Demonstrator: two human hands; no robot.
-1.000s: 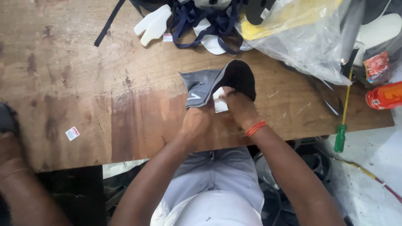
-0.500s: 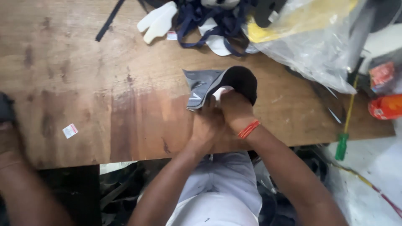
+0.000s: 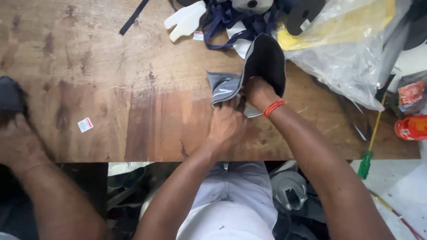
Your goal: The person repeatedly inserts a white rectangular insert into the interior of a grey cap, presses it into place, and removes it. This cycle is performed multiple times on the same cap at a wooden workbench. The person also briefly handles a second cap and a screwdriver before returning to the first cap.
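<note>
Down at the near edge of the table [image 3: 89, 80], two arms reach up from the person's lap, one left and one right. Off to the side a third hand [image 3: 20, 144] belongs to someone else; it rests at the table edge, just under a dark thing [image 3: 10, 94] that is too cut off to name. The left hand [image 3: 227, 125] lies palm down, fingers curled shut on the grey flap [image 3: 224, 89] of one cloth piece, pinning it to the wood. The right hand [image 3: 258, 91], with one orange band [image 3: 273, 108] on its wrist, is pushed up inside the black part [image 3: 266, 60] of that same piece, so its fingers are hidden and I cannot tell how they are bent. The piece sits near the middle of the table, touching both hands. One small white sticker [image 3: 85, 125] lies alone on the bare wood, well apart from them. One green-handled screwdriver [image 3: 371, 142] hangs over the right edge, and one orange bottle [image 3: 411, 128] lies near it. Further back is one clear plastic bag [image 3: 351, 49] with something yellow inside, then a tangle of dark blue straps [image 3: 231, 20] beside a white plastic piece [image 3: 184, 20].
</note>
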